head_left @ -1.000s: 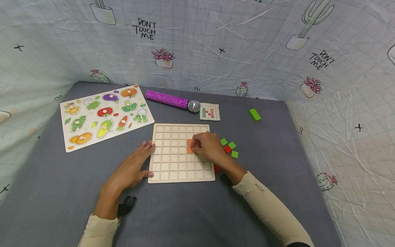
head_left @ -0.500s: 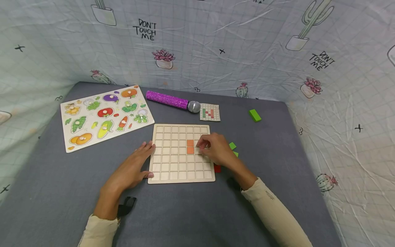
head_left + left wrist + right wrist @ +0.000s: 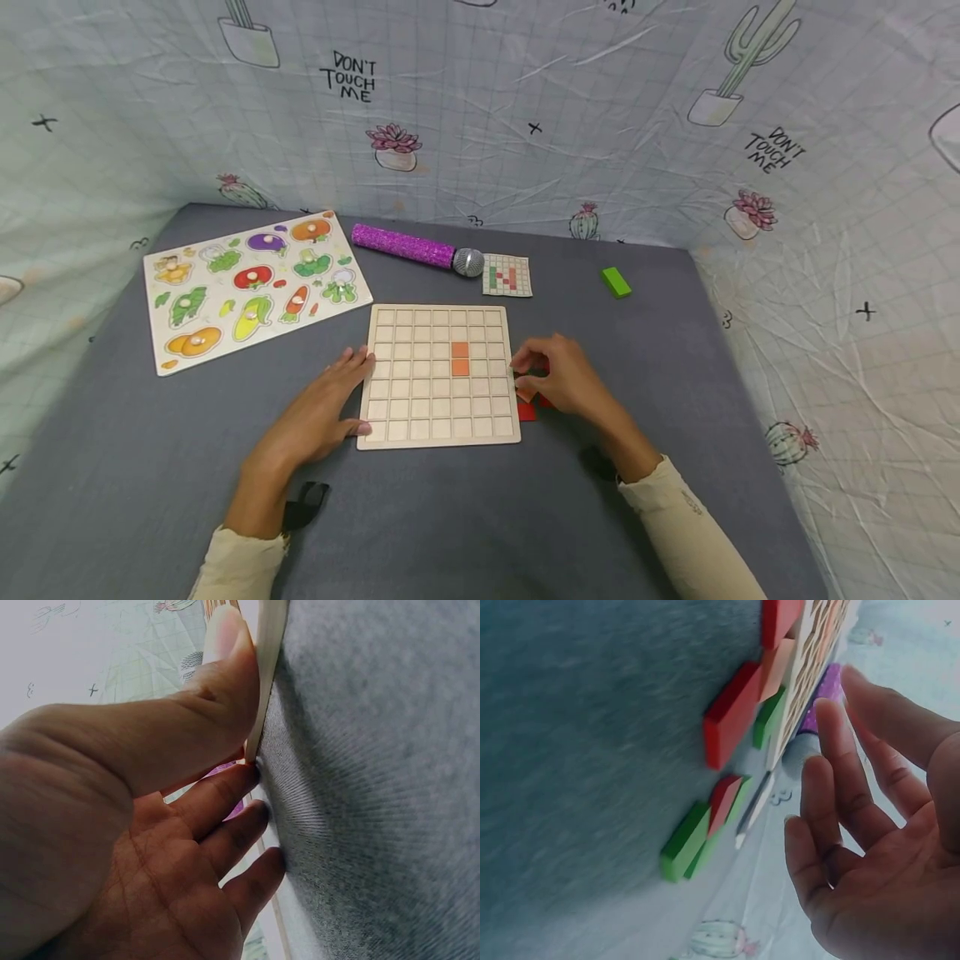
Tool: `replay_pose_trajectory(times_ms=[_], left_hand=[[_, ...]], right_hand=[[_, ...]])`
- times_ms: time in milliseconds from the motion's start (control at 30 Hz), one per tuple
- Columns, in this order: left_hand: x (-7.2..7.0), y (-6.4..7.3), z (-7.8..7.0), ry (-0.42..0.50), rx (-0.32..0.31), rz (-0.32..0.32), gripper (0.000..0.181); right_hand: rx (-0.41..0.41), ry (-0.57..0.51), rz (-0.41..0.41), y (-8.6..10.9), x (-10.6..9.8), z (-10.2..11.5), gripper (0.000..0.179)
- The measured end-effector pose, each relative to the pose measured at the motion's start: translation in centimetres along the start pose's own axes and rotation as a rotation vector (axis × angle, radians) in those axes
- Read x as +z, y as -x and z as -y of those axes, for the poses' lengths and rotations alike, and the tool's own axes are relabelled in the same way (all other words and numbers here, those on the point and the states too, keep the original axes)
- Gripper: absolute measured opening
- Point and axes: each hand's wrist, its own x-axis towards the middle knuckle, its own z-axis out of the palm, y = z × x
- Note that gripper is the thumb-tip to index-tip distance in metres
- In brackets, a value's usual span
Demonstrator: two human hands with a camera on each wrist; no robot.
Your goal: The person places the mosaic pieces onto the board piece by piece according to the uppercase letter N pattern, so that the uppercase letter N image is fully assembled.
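A square wooden grid board (image 3: 420, 387) lies mid-table, with two orange tiles (image 3: 460, 367) in neighbouring cells of one column. Along its left edge rests my left hand (image 3: 315, 421), fingers spread; in the left wrist view the thumb (image 3: 225, 682) touches the board's side. My right hand (image 3: 562, 375) hovers by the right edge, over loose tiles that it partly hides. In the right wrist view its loosely bent fingers hold nothing. Near them lie a red tile (image 3: 731, 716), an orange tile (image 3: 776, 667), a green tile (image 3: 686, 840) and others.
At the back left lies a vegetable peg puzzle (image 3: 217, 308). Beside it are a glittery purple microphone (image 3: 405, 246) and a small pattern card (image 3: 507, 275). A green block (image 3: 616, 282) sits at the back right. Patterned cloth (image 3: 480, 108) rises behind the table.
My right hand has moved right, off the board's cells to the loose tiles beside it, uncovering the two orange tiles. The left hand has stayed at the left edge.
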Motion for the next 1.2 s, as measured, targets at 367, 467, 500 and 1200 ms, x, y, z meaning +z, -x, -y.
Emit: replay_pose_trajectory(times_ms=[367,467,500,1200], left_hand=[[0.0,0.1,0.0,-0.001,-0.012,-0.005,0.098],[0.0,0.1,-0.1,-0.007,-0.014,-0.007,0.098],[0.0,0.1,-0.1,-0.01,-0.013,-0.007,0.098],[0.0,0.3,-0.2,-0.006,0.013,-0.017,0.096]], right_hand=[[0.058,0.039,0.058,1.2,-0.3,-1.0,0.017],[0.072,0.084,0.06,1.4,-0.1,-1.1,0.018],[0.076,0.098,0.06,1.4,0.0,-1.1,0.018],[0.092,0.133,0.032,1.3,0.6,-0.9,0.024]])
